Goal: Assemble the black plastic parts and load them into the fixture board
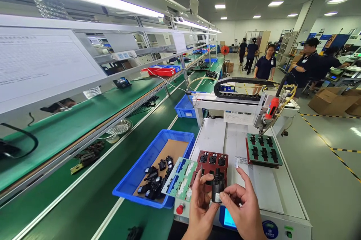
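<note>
Both hands hold one small black plastic part [217, 188] with a white label over the front of a white machine [265, 191]. My left hand [200, 206] pinches its left side. My right hand [243, 204] grips its lower right, index finger raised. Just behind the part lies a dark red fixture tray [212, 161] holding several black parts. A green cover plate [179, 180] leans on the tray's left edge. Further back on the right sits a green fixture [263, 150] with several black parts under a screwdriver head [271, 108].
A blue bin [135, 176] of loose black parts stands left of the machine on the green conveyor bench [84, 195]; another blue bin [184, 106] is further back. A red button [180, 208] is on the machine's front. Several people stand in the aisle at the right, near cardboard boxes [329, 101].
</note>
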Motion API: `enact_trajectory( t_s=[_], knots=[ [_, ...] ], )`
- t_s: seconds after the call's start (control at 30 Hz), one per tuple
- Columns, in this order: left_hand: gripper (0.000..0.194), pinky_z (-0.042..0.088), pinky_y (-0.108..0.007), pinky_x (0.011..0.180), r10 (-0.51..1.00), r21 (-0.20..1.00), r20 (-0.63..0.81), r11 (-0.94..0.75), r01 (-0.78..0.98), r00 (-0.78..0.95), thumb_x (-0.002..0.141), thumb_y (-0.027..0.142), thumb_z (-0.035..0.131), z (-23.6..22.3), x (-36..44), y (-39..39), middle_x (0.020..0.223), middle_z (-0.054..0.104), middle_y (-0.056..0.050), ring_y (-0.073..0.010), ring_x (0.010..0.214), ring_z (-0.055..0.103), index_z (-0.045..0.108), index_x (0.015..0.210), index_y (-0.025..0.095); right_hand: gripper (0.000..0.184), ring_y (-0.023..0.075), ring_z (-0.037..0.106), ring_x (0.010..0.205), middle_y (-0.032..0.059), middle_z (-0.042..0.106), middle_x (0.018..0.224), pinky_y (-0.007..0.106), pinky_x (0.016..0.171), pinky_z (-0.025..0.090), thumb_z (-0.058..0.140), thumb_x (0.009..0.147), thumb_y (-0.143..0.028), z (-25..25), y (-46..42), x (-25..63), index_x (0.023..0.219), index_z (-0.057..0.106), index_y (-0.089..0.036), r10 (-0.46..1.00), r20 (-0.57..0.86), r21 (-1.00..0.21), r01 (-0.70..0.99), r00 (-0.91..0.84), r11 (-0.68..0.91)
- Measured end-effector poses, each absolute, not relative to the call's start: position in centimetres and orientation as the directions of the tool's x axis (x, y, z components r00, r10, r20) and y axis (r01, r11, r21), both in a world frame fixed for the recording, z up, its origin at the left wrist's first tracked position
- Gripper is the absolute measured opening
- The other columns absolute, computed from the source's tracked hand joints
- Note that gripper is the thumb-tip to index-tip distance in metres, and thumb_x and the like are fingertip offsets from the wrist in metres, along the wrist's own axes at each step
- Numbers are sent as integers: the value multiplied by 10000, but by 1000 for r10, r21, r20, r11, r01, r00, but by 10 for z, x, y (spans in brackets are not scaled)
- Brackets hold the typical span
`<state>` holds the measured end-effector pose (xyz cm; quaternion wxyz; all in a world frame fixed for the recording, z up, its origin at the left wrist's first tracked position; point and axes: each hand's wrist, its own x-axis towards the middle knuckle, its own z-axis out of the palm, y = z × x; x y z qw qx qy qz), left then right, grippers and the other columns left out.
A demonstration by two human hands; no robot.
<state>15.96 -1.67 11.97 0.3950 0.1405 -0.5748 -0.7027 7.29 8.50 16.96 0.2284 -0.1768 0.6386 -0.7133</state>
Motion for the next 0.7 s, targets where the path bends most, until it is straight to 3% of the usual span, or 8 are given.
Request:
enact_trajectory(
  t_s=[0.17, 0.3, 0.47, 0.53, 0.7],
  knots=[
    [835, 599, -329, 952, -721, 927, 242, -26, 374, -649, 955, 219, 709, 119, 159, -16, 1399, 534, -93, -238, 1204, 646, 269, 1617, 473, 873, 167, 603, 600, -9, 738, 757, 268, 586, 523, 768, 900, -539, 155, 86, 73, 1580, 327, -215, -523, 43, -998, -17, -851, -55],
    [838, 602, -330, 950, -722, 926, 245, -23, 376, -647, 943, 220, 724, 116, 159, -16, 1397, 542, -94, -257, 1261, 617, 286, 1611, 474, 778, 142, 589, 530, -22, 757, 796, 246, 516, 526, 716, 974, -407, 145, 91, 74, 1599, 281, -245, -544, 242, -956, -293, -804, 8],
    [798, 589, -305, 948, -700, 907, 268, -48, 418, -662, 948, 236, 712, 116, 161, -19, 1404, 537, -96, -246, 1221, 635, 314, 1609, 440, 691, 155, 676, 551, -21, 802, 858, 278, 585, 594, 627, 1049, -248, 148, 90, 75, 1631, 256, -285, -486, 670, -624, -781, -560, 39],
    [812, 590, -288, 916, -685, 900, 273, -65, 431, -675, 942, 221, 717, 117, 161, -22, 1397, 527, -90, -228, 1175, 647, 308, 1608, 443, 695, 163, 719, 599, -17, 811, 862, 270, 574, 599, 618, 1060, -236, 148, 88, 74, 1640, 237, -270, -468, 719, -580, -815, -514, 5],
    [805, 597, -283, 837, -682, 897, 264, -86, 433, -682, 938, 210, 715, 119, 160, -26, 1345, 529, -95, -198, 1041, 665, 318, 1605, 422, 647, 137, 704, 592, -37, 810, 867, 252, 607, 614, 630, 1063, -278, 138, 84, 80, 1608, 281, -278, -449, 622, -718, -696, -641, -2]
  ],
)
